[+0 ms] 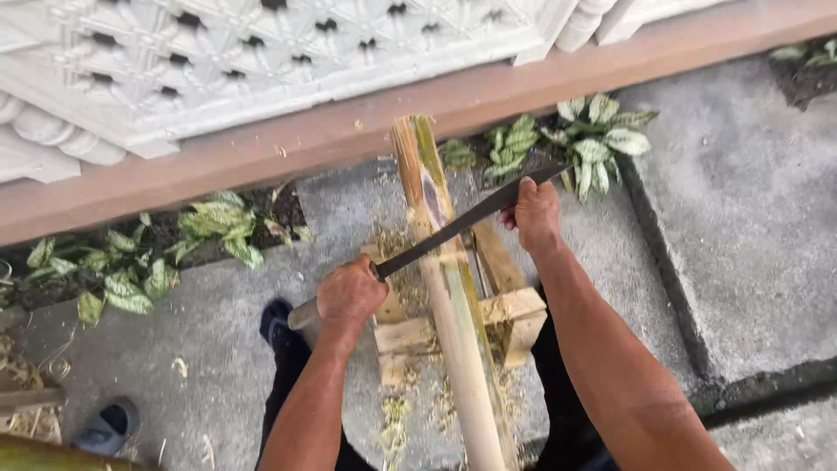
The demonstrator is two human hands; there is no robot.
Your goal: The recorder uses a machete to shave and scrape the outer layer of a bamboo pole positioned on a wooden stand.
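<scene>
The bamboo pole (453, 314) lies across a wooden block (514, 318), its far end against the wall ledge (288, 144). The left hand (349, 292) clenches the handle and the right hand (534, 214) grips the tip of a long dark blade (453, 228) laid across the pole. This looks like skin-shaving in progress; the next stroke calls for even two-handed pressure along the pole.

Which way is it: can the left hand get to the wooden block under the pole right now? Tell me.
Probably not at once. The left hand is closed on the blade's handle, though the wooden block lies close below, past the pole, with nothing covering it.
</scene>
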